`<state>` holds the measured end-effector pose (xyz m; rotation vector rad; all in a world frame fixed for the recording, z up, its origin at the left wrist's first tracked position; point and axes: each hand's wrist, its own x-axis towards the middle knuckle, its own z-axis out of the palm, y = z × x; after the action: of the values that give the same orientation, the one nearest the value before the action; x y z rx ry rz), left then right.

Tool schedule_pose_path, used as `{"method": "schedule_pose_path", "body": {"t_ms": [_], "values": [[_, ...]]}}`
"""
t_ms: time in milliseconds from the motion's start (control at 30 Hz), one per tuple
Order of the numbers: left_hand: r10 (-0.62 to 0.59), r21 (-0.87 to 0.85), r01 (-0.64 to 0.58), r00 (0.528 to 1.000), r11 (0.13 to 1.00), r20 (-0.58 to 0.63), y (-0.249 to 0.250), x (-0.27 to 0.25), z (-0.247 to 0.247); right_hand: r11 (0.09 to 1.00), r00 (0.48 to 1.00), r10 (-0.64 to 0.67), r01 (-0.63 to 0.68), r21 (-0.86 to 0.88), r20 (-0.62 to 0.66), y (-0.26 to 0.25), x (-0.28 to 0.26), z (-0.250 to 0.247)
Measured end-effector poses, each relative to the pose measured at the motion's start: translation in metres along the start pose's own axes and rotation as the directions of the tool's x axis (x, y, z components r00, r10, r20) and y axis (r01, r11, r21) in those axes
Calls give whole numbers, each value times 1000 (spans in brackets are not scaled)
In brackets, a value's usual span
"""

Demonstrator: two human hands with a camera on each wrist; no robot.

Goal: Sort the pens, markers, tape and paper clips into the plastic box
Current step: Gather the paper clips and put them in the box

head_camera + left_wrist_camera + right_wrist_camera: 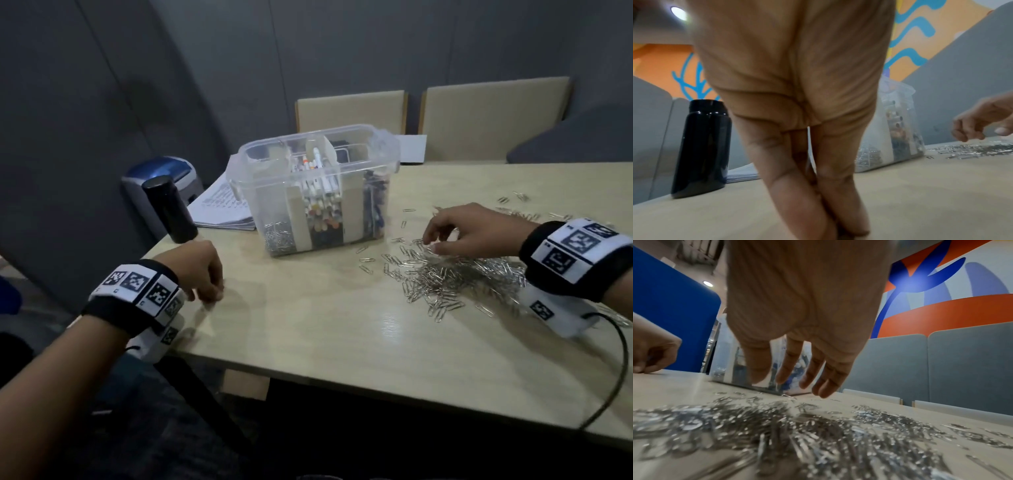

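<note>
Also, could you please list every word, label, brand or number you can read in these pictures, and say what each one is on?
No text can be read in any view.
Stack of papers: printed lines, too small and blurred to read.
Wrist bands: black-and-white square code patterns, no letters or numbers.
Pens in the plastic box: any markings are too small to read.
Black bottle: no label visible.
Wall mural: coloured shapes only, no words.

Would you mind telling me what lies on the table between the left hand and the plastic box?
Nothing: in the head view the stretch of table between the left hand and the plastic box is bare wood; the left wrist view agrees.
</note>
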<state>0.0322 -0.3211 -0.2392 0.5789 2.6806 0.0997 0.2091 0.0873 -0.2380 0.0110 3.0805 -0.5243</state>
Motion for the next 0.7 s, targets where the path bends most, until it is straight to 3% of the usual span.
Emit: {"method": "schedule_pose_path", "body": {"t_ms": [233,400,500,700], "values": [[43,45,-43,999,998,-12,14,0,4,985,966,12,34,-172,260,-11,-1,22],[82,136,-72,994,988,-68,42,2,10,986,986,-52,76,-150,158,-17,1,27],[98,198,-67,984,978,-152,55,4,13,988,993,-22,39,-149,112,-18,1,29],[70,265,-13,976,964,-207,65,3,20,969,999,-9,18,-248,41,-18,6,28]]}}
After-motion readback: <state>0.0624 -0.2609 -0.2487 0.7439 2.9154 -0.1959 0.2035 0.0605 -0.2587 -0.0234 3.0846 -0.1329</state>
